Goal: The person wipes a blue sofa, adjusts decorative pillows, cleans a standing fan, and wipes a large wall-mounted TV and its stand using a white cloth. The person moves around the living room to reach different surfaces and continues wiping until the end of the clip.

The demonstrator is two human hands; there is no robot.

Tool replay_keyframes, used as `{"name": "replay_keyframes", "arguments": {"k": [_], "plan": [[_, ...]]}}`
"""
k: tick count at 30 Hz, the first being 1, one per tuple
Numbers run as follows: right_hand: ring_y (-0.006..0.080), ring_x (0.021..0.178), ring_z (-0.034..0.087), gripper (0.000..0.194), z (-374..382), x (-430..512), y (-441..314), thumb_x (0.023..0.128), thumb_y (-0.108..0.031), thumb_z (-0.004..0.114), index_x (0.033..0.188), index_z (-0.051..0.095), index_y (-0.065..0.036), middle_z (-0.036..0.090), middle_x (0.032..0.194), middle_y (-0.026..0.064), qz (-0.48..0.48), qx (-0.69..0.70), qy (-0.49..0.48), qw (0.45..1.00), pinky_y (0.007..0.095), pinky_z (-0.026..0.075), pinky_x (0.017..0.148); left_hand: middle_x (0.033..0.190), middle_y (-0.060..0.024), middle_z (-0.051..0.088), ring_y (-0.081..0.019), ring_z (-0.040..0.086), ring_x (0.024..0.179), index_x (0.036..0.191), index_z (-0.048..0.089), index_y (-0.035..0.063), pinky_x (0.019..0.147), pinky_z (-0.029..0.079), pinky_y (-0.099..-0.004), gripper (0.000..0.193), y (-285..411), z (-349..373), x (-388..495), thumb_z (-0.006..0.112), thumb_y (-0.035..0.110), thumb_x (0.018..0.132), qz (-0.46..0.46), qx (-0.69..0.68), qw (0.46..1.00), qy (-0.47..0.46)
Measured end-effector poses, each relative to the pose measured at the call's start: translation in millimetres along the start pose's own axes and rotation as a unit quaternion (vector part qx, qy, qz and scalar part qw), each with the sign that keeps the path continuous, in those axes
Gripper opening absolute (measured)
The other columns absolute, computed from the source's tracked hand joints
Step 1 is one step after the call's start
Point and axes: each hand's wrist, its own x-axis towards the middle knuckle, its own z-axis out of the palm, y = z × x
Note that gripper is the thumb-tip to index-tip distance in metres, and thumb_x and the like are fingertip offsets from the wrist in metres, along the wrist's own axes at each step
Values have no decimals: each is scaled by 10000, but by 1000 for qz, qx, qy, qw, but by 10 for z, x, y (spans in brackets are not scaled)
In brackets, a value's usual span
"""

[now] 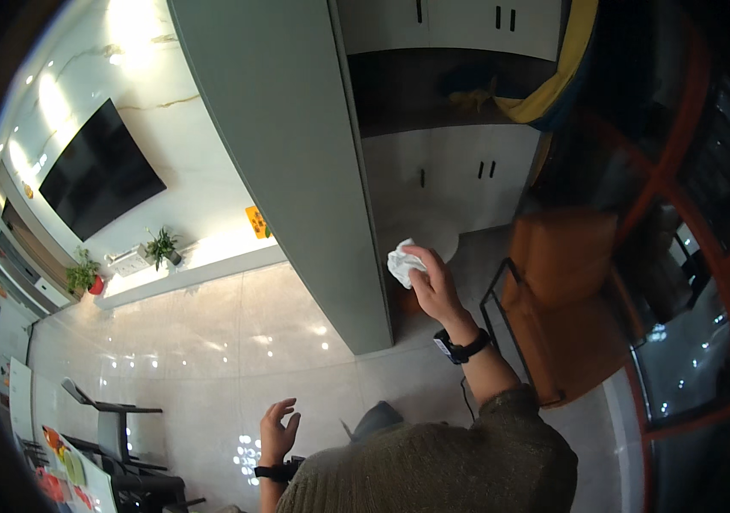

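Note:
My right hand [436,285] is closed on a crumpled white tissue or cloth [403,261], raised beside the edge of a grey-green wall panel [288,160]. A black wristwatch is on that wrist. Whether the tissue touches the panel cannot be told. Low on the left, my left hand [280,428] hangs over the tiled floor with its fingers apart and slightly curled, holding nothing; a black band circles its wrist.
A brown leather armchair [563,308] with a black metal frame stands at the right. White cabinets [448,173] are behind the panel. A television [102,170] hangs above a lit ledge with potted plants. A dark chair [111,423] stands beside a table at lower left.

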Motion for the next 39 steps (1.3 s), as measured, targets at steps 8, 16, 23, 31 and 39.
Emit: {"name": "replay_keyframes", "arguments": {"k": [8,16,23,31,39], "plan": [[133,956,640,158,651,741,358,941,-89,643,1092,650,-42,687,1033,50,80,172,-66,980,288,524,847,1110,-131,718,-289,721,1004,1194,699,80,850,573,-393,337,216,-277,1157,741,60,860,11,38,998,58],[137,1059,624,417,1672,501,436,880,30,574,1288,614,-42,652,1187,53,255,291,-339,857,279,502,949,1118,-127,723,-265,730,996,1189,705,83,837,574,-373,294,253,-33,1073,731,74,896,-86,-66,987,118],[152,1158,610,507,3026,435,24,880,39,624,1377,588,-57,640,1256,63,157,303,-597,726,301,496,988,1301,-172,642,-238,691,1121,1473,472,29,905,566,-366,629,-276,-253,1355,763,167,934,-99,-231,962,103],[119,983,647,338,4766,643,-279,926,-53,691,1260,637,-44,675,1112,48,342,323,-617,631,283,528,871,1189,-57,660,-122,648,1016,1408,516,4,870,542,-284,538,-1486,-1552,1729,756,91,935,-144,-415,887,139],[106,1004,623,249,5914,1015,-310,949,5,644,1193,623,-33,645,1123,32,402,390,-500,660,263,518,867,949,34,598,-57,533,830,1166,623,44,727,464,-246,223,-2194,-2539,2352,681,198,1016,-123,-422,892,104]]}}
